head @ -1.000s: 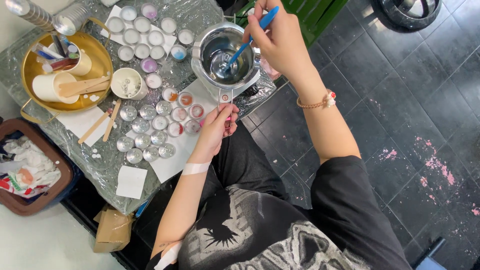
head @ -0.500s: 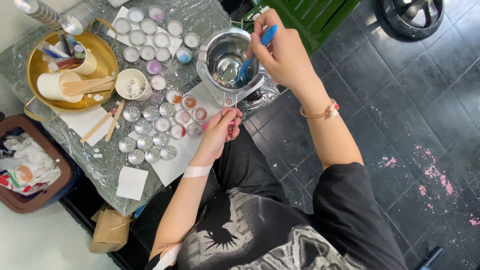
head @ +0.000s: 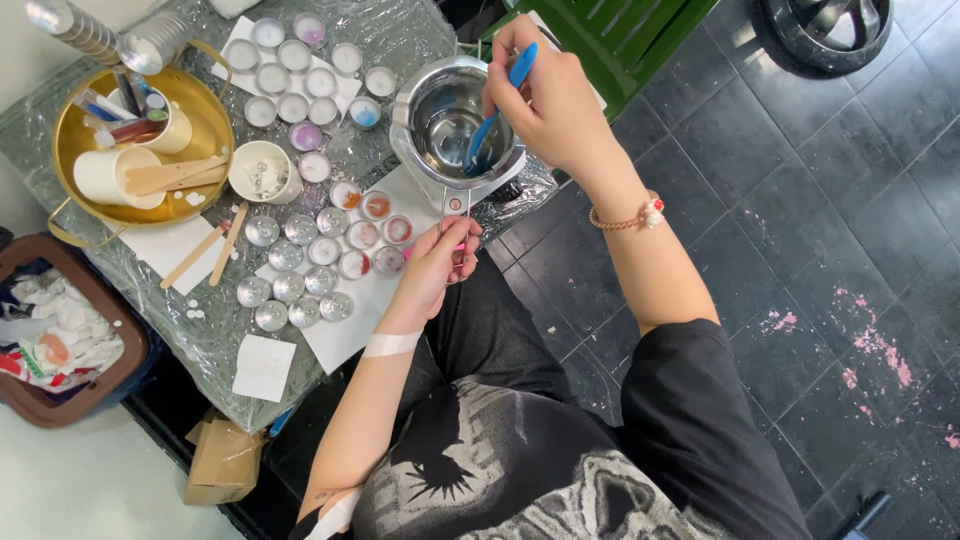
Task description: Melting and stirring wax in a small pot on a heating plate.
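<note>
Head view showed the right hand [head: 550, 105], grip pinched on a blue stirrer [head: 497, 105], had swung its tip across the steel pot [head: 455, 120] near the table's edge, stirring, while the left hand [head: 437, 262] still clasped the pot's handle [head: 452, 205].

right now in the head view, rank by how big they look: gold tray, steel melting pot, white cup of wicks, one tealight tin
1. gold tray
2. steel melting pot
3. white cup
4. tealight tin

All rest on the same table, so nearness hardly skews the order.
</note>
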